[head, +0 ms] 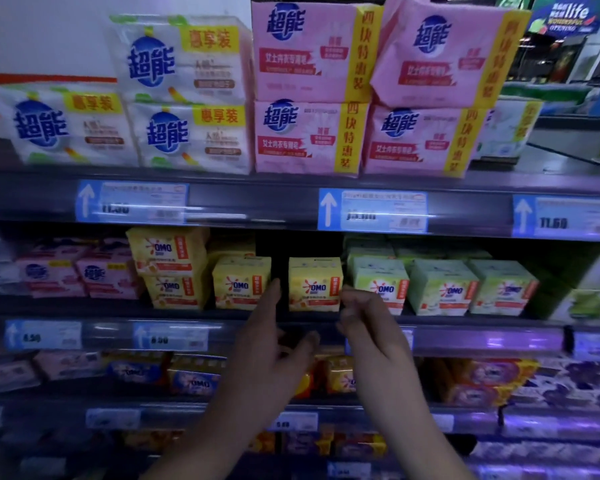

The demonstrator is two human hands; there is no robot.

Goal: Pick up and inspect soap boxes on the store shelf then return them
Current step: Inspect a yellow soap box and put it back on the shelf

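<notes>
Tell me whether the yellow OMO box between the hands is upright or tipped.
Upright: the yellow OMO box sits flat on the shelf, logo level.

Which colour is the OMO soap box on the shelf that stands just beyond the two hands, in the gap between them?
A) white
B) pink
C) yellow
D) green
C: the OMO soap box seen between the left hand and the right hand is yellow; the green boxes stand further to its right.
</notes>
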